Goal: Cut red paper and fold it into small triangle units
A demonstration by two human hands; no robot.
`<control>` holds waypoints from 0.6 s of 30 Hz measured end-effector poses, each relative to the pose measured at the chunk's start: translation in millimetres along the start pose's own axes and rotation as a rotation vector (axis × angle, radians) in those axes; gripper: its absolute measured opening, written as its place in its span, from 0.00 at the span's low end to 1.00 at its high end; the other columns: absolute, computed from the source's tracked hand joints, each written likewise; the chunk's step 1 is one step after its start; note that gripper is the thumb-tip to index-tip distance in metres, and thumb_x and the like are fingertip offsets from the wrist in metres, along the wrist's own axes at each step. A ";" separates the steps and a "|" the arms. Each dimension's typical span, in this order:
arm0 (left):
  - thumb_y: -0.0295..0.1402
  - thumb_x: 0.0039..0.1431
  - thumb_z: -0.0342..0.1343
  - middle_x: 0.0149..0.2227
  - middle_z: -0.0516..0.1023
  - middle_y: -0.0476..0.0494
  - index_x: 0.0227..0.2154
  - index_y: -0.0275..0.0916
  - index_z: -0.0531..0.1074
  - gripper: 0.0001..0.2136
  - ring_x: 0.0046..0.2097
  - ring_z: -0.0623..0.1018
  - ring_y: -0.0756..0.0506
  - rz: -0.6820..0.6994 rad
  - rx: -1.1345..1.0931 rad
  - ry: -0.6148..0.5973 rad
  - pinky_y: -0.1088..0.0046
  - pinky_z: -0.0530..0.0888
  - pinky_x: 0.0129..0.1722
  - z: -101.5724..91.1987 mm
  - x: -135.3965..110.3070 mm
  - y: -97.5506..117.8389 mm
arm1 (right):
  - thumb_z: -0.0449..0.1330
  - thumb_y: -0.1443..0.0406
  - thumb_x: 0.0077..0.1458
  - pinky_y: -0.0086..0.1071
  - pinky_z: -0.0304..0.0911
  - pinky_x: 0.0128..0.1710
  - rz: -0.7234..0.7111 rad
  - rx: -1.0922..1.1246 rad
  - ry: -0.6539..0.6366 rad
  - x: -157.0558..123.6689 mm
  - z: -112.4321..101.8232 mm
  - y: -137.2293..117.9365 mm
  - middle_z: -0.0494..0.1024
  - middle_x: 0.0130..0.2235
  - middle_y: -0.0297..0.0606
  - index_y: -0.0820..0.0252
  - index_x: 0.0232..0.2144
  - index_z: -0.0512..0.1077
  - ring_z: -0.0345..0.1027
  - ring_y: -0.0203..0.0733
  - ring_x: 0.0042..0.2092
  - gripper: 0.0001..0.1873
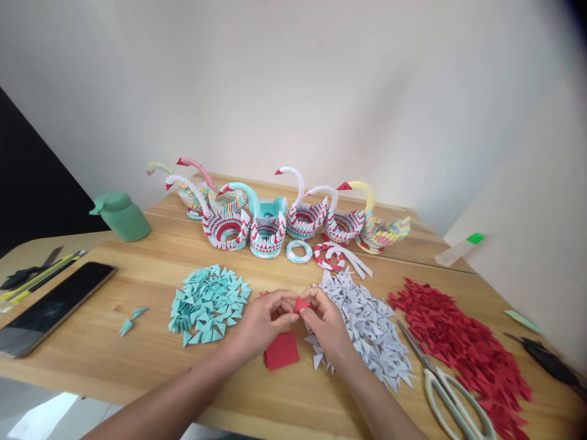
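Observation:
Between my two hands, at the middle of the table, is a small folded red paper piece (300,305). My left hand (269,315) pinches its left side with thumb and fingers. From the other side my right hand (324,315) grips it the same way. Just below my hands lies a stack of red paper rectangles (281,352). A heap of folded turquoise triangles (208,302) is left of my left hand. White folded triangles (367,327) lie under and to the right of my right hand. Further right spreads a pile of red triangles (458,336).
Several paper swans (268,235) stand along the back, with a turquoise-white ring (299,251) before them. Scissors (440,379) lie front right and a black-handled cutter (545,357) at the right edge. At left are a phone (57,305) and a green jug (123,217).

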State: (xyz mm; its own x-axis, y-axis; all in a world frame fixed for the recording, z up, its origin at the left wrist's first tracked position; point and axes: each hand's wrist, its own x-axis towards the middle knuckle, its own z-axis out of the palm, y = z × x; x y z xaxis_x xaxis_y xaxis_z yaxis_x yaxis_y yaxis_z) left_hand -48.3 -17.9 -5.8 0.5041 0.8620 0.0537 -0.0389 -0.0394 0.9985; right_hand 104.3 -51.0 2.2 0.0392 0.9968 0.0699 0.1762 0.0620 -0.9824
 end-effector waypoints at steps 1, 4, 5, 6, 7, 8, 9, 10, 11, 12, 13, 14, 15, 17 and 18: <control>0.30 0.52 0.58 0.29 0.77 0.47 0.42 0.36 0.72 0.13 0.32 0.75 0.49 0.025 0.059 0.017 0.76 0.69 0.33 0.7 -0.6 0.3 | 0.54 0.65 0.52 0.25 0.57 0.28 0.009 0.022 -0.002 0.3 0.0 0.4 0.69 0.26 0.28 0.57 0.32 0.65 0.62 0.34 0.28 0.03; 0.28 0.53 0.56 0.30 0.77 0.47 0.44 0.38 0.72 0.14 0.32 0.75 0.49 0.070 0.170 0.058 0.76 0.69 0.33 2.0 -1.6 0.7 | 0.55 0.65 0.52 0.26 0.58 0.28 0.004 0.024 0.010 0.4 0.7 1.5 0.70 0.27 0.29 0.57 0.35 0.64 0.63 0.35 0.29 0.06; 0.28 0.53 0.55 0.30 0.78 0.47 0.45 0.38 0.72 0.14 0.32 0.75 0.49 0.084 0.188 0.066 0.76 0.70 0.33 2.3 -1.6 0.8 | 0.54 0.65 0.52 0.26 0.58 0.29 -0.004 -0.001 0.018 0.1 1.1 1.8 0.70 0.28 0.29 0.57 0.35 0.64 0.63 0.35 0.29 0.06; 0.27 0.53 0.54 0.31 0.78 0.47 0.44 0.38 0.72 0.14 0.33 0.75 0.49 0.098 0.202 0.073 0.76 0.70 0.34 2.4 -1.6 0.9 | 0.54 0.66 0.52 0.27 0.58 0.29 -0.017 -0.036 0.025 -0.2 1.3 2.2 0.71 0.28 0.30 0.57 0.35 0.64 0.64 0.36 0.30 0.05; 0.27 0.53 0.54 0.32 0.78 0.47 0.44 0.38 0.72 0.14 0.33 0.75 0.49 0.112 0.220 0.081 0.76 0.70 0.35 2.4 -1.5 1.3 | 0.54 0.66 0.53 0.27 0.59 0.30 -0.033 -0.080 0.030 -0.7 1.5 2.5 0.71 0.28 0.30 0.57 0.34 0.65 0.64 0.36 0.30 0.05; 0.26 0.53 0.53 0.32 0.78 0.47 0.44 0.38 0.73 0.14 0.34 0.75 0.48 0.122 0.246 0.088 0.76 0.70 0.35 2.4 -1.5 2.1 | 0.54 0.66 0.53 0.27 0.59 0.30 -0.052 -0.128 0.029 -1.2 1.7 2.8 0.71 0.28 0.31 0.57 0.34 0.66 0.64 0.36 0.30 0.04; 0.25 0.53 0.52 0.32 0.78 0.47 0.43 0.38 0.73 0.15 0.34 0.75 0.49 0.131 0.279 0.095 0.77 0.69 0.35 2.4 -1.5 3.4 | 0.53 0.66 0.53 0.28 0.59 0.31 -0.071 -0.173 0.024 -1.8 1.8 3.0 0.71 0.29 0.31 0.57 0.33 0.66 0.64 0.37 0.30 0.03; 0.24 0.52 0.52 0.32 0.78 0.47 0.43 0.38 0.73 0.15 0.33 0.74 0.49 0.140 0.317 0.098 0.77 0.69 0.35 2.4 -1.5 5.1 | 0.53 0.67 0.54 0.28 0.59 0.31 -0.091 -0.210 0.018 -2.3 1.8 3.0 0.72 0.29 0.32 0.57 0.32 0.67 0.65 0.37 0.30 0.04; 0.23 0.51 0.51 0.32 0.77 0.48 0.41 0.38 0.74 0.15 0.33 0.74 0.49 0.149 0.360 0.093 0.77 0.68 0.35 2.3 -1.7 7.1 | 0.53 0.67 0.54 0.28 0.60 0.31 -0.108 -0.240 0.014 -2.8 1.9 3.1 0.72 0.29 0.32 0.58 0.32 0.68 0.65 0.37 0.30 0.04; 0.22 0.51 0.51 0.31 0.76 0.48 0.40 0.38 0.74 0.14 0.32 0.73 0.49 0.161 0.400 0.086 0.77 0.68 0.34 2.3 -1.8 9.1 | 0.53 0.67 0.54 0.29 0.60 0.32 -0.122 -0.260 0.012 -3.2 1.9 3.0 0.73 0.29 0.33 0.58 0.33 0.68 0.66 0.38 0.30 0.05; 0.22 0.51 0.51 0.30 0.76 0.48 0.38 0.38 0.75 0.13 0.32 0.72 0.49 0.173 0.434 0.076 0.77 0.67 0.34 2.3 -2.0 10.9 | 0.53 0.67 0.54 0.29 0.60 0.32 -0.131 -0.274 0.012 -3.5 1.9 2.9 0.73 0.30 0.33 0.58 0.33 0.68 0.66 0.38 0.31 0.05; 0.22 0.51 0.51 0.29 0.75 0.48 0.36 0.38 0.75 0.12 0.32 0.71 0.49 0.184 0.459 0.068 0.77 0.66 0.33 2.3 -2.1 12.1 | 0.53 0.67 0.55 0.29 0.61 0.33 -0.136 -0.283 0.014 -3.8 1.9 2.8 0.74 0.30 0.33 0.57 0.33 0.68 0.67 0.38 0.31 0.05; 0.22 0.51 0.51 0.29 0.74 0.49 0.35 0.38 0.75 0.11 0.31 0.71 0.49 0.190 0.474 0.064 0.77 0.66 0.33 2.3 -2.1 12.6 | 0.53 0.67 0.55 0.29 0.61 0.34 -0.138 -0.288 0.015 -4.1 1.8 2.5 0.74 0.30 0.34 0.57 0.33 0.69 0.68 0.39 0.32 0.05; 0.22 0.50 0.52 0.28 0.74 0.49 0.34 0.38 0.75 0.11 0.31 0.71 0.49 0.192 0.476 0.074 0.77 0.65 0.32 2.1 -1.8 11.4 | 0.53 0.66 0.56 0.29 0.62 0.35 -0.131 -0.280 0.003 -4.6 1.1 1.5 0.75 0.31 0.34 0.57 0.34 0.69 0.69 0.39 0.33 0.05; 0.22 0.50 0.52 0.28 0.74 0.49 0.34 0.38 0.74 0.11 0.31 0.71 0.49 0.189 0.471 0.084 0.77 0.65 0.31 1.9 -1.5 9.9 | 0.53 0.65 0.56 0.29 0.62 0.35 -0.122 -0.265 -0.013 -4.8 0.4 0.6 0.76 0.32 0.35 0.57 0.34 0.70 0.69 0.39 0.33 0.06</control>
State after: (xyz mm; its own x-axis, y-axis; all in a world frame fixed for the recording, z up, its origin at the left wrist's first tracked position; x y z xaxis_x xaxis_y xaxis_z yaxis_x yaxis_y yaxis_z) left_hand -47.8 -20.6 4.1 0.4537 0.8547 0.2523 0.2803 -0.4056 0.8700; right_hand 103.9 -55.8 1.3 -0.0101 0.9835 0.1807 0.4295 0.1675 -0.8874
